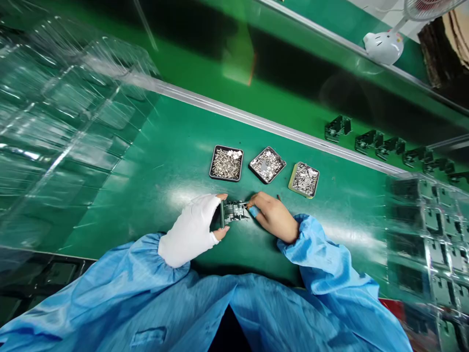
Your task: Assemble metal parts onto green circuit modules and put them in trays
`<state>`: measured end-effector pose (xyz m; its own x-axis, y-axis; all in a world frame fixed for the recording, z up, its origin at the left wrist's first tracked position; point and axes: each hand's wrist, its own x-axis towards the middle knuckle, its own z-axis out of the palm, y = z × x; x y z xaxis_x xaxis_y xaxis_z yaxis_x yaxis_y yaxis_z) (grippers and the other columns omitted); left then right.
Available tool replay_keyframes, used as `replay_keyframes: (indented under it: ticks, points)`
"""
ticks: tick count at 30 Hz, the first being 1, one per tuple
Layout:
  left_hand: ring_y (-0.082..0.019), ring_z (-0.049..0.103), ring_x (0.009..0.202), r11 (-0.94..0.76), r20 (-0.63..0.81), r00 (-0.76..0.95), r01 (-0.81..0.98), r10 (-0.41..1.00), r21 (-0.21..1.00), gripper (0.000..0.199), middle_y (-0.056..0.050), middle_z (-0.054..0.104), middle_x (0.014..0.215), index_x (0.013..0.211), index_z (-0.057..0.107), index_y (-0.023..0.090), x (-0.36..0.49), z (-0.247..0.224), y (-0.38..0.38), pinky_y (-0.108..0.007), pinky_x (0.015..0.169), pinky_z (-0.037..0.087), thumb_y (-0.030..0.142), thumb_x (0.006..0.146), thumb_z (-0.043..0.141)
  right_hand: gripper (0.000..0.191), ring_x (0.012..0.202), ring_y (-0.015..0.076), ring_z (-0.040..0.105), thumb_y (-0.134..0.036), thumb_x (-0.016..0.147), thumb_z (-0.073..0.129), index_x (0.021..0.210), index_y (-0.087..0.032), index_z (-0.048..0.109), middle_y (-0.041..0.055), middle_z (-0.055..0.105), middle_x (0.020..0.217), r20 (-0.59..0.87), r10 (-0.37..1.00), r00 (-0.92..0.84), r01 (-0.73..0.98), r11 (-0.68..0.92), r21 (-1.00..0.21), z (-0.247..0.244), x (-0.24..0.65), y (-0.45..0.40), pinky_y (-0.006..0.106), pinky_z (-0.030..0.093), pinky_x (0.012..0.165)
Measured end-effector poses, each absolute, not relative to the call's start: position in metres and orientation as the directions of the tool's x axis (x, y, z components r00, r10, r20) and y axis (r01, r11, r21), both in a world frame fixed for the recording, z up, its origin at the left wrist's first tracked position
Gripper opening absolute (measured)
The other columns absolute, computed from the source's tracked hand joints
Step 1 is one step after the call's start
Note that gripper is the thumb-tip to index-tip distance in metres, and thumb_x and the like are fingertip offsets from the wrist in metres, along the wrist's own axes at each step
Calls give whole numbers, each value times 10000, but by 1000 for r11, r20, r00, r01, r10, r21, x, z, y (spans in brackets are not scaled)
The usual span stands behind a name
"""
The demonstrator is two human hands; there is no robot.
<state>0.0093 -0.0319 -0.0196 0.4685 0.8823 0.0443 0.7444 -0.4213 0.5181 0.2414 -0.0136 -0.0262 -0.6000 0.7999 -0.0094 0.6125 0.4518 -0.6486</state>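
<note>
A dark metal-and-plastic assembly [234, 211] is gripped at its left end by my left hand [192, 230], which wears a white fingerless glove, with thumb and fingertips on opposite edges. My right hand [270, 214], bare with a blue wrap on one finger, is pinched at the assembly's right end; whether a small part sits between those fingertips is too small to tell. Beyond the hands are three small trays of silvery metal parts: a left tray [211, 168], a tilted middle tray [252, 168] and a right tray [291, 185] with a yellowish edge.
Clear plastic trays [73, 112] cover the left side. Stacked trays with dark parts [428, 234] stand at the right. Several similar assemblies [337, 128] line the ledge beyond a metal rail [234, 111]. A white fan [384, 47] is at the upper right.
</note>
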Motion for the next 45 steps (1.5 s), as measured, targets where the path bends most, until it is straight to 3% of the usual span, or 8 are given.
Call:
replay_keyframes:
  ticks: [7,14,27,34,45]
  points:
    - [-325,567,1088,-419,30,478,736,878,532,561,-141,589,1152,1253,435,152,7,-21,-32,-467,928,468,275,735,613,265,874,203,568,-12,734,427,913,-186,515,66,583,904,-137,826,-547,752,413,-514,-19,233,-16,291,464,756]
    - [-322,565,1095,-456,49,503,733,863,505,574,-155,580,1171,1263,408,140,6,-22,-32,-456,927,466,284,750,621,259,892,168,594,-2,766,475,917,-198,553,26,621,932,-180,789,-588,650,328,-685,-12,244,-12,259,443,789]
    - [-321,551,1118,-415,-13,495,742,869,527,568,-149,575,1194,1281,405,152,6,-19,-32,-467,945,453,289,763,597,226,873,230,585,-17,737,472,881,-185,513,81,620,899,-246,782,-573,786,440,-434,-7,229,-27,306,442,744]
    - [-311,543,1126,-437,21,502,731,865,525,575,-144,562,1206,1297,390,155,5,-23,-33,-449,949,448,297,780,598,294,920,191,598,4,730,475,933,-203,527,30,640,952,-193,773,-604,699,398,-594,-15,241,-21,275,447,790]
    - [-324,558,1098,-463,32,521,727,853,507,587,-165,573,1190,1294,403,120,4,-21,-33,-460,934,460,291,772,611,225,897,236,593,-19,756,481,914,-169,538,86,631,920,-281,798,-534,813,393,-429,-9,226,-32,308,453,739]
